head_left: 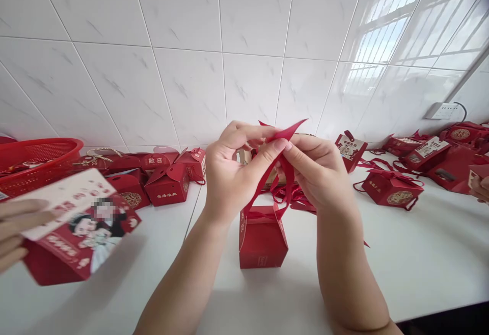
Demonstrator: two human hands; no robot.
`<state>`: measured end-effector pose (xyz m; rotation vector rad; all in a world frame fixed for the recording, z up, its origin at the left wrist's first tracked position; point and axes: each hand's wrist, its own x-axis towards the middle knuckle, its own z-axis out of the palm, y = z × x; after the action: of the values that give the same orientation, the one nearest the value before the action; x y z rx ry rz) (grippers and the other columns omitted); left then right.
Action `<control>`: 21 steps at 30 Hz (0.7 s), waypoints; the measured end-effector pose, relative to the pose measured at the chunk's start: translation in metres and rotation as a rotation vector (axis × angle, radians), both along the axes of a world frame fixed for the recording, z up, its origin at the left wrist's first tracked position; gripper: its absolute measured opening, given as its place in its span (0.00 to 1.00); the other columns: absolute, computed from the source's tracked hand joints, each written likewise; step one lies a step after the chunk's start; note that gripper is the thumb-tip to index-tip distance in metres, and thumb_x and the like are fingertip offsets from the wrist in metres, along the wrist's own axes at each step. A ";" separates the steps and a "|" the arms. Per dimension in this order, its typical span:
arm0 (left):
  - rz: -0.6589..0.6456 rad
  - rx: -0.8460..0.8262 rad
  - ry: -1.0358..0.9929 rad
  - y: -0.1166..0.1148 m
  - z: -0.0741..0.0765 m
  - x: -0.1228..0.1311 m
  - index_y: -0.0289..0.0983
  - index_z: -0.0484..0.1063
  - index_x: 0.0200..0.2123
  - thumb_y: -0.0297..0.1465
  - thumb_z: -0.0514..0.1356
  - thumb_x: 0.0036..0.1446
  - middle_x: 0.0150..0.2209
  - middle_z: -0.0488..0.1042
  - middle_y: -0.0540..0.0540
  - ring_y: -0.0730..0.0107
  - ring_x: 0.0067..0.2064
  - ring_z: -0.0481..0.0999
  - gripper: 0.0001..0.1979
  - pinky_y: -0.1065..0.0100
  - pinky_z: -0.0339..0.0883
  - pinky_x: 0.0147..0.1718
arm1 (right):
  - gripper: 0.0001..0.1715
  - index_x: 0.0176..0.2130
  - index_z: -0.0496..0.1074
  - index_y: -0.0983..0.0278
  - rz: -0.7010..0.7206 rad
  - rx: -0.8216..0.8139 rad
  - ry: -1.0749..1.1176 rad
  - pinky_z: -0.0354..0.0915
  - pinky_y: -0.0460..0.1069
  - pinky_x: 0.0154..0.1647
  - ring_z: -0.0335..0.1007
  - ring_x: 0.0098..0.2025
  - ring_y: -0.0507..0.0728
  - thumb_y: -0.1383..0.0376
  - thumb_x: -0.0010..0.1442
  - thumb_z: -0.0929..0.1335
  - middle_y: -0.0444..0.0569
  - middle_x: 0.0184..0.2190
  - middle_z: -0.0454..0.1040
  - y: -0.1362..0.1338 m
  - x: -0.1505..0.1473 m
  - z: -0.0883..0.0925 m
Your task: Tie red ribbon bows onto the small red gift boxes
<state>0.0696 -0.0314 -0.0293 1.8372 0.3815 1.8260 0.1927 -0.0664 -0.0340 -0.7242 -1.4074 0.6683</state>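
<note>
In the middle of the white table stands a small red gift box point(263, 243), upright, with a folded peaked top. A red ribbon point(289, 132) rises from the box's top to both hands. My left hand point(240, 172) pinches the ribbon between thumb and fingers, above the box. Close against it, my right hand point(319, 172) pinches the ribbon too, thumb tips nearly touching. One ribbon end sticks up past the fingers. Part of the ribbon is hidden behind my hands. Behind the box lie more red ribbons point(301, 200), partly covered by my right hand.
At left another person's hand point(23, 228) holds a red box with a couple's picture point(87, 228). Several red boxes point(166, 184) stand behind it, beside a red plastic basket point(42, 159). To the right are a ribboned box point(393, 188), more boxes, and another hand point(479, 184) at the edge.
</note>
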 end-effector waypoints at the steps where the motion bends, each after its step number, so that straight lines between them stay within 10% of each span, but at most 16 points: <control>1: 0.030 -0.002 0.002 0.001 0.000 -0.001 0.42 0.76 0.36 0.32 0.67 0.49 0.30 0.72 0.50 0.73 0.34 0.72 0.09 0.70 0.68 0.32 | 0.20 0.32 0.75 0.63 0.013 -0.008 0.000 0.63 0.46 0.22 0.67 0.24 0.50 0.49 0.56 0.68 0.44 0.22 0.70 0.000 0.000 0.000; 4: 0.084 -0.023 0.025 0.005 0.000 -0.005 0.44 0.73 0.44 0.34 0.68 0.47 0.32 0.73 0.50 0.73 0.33 0.72 0.18 0.71 0.68 0.30 | 0.25 0.28 0.73 0.64 0.048 -0.039 0.003 0.63 0.46 0.21 0.67 0.23 0.51 0.46 0.55 0.66 0.45 0.19 0.68 -0.002 0.000 0.001; 11: 0.160 0.143 0.129 0.014 -0.003 -0.009 0.39 0.73 0.25 0.34 0.67 0.48 0.28 0.71 0.50 0.73 0.30 0.71 0.07 0.67 0.67 0.30 | 0.20 0.29 0.73 0.64 0.182 -0.181 0.050 0.65 0.46 0.23 0.68 0.23 0.50 0.50 0.57 0.66 0.45 0.23 0.71 0.002 -0.002 0.002; 21: 0.206 0.332 0.386 0.017 0.003 -0.023 0.44 0.78 0.27 0.32 0.68 0.47 0.37 0.74 0.48 0.65 0.41 0.70 0.02 0.62 0.67 0.38 | 0.18 0.35 0.75 0.65 0.198 -0.239 0.145 0.65 0.44 0.24 0.63 0.21 0.47 0.52 0.57 0.68 0.43 0.20 0.69 0.017 0.015 -0.001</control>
<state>0.0469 -0.0139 -0.0266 2.4745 0.4391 1.7397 0.2076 -0.0496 -0.0346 -0.7122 -1.2881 1.0370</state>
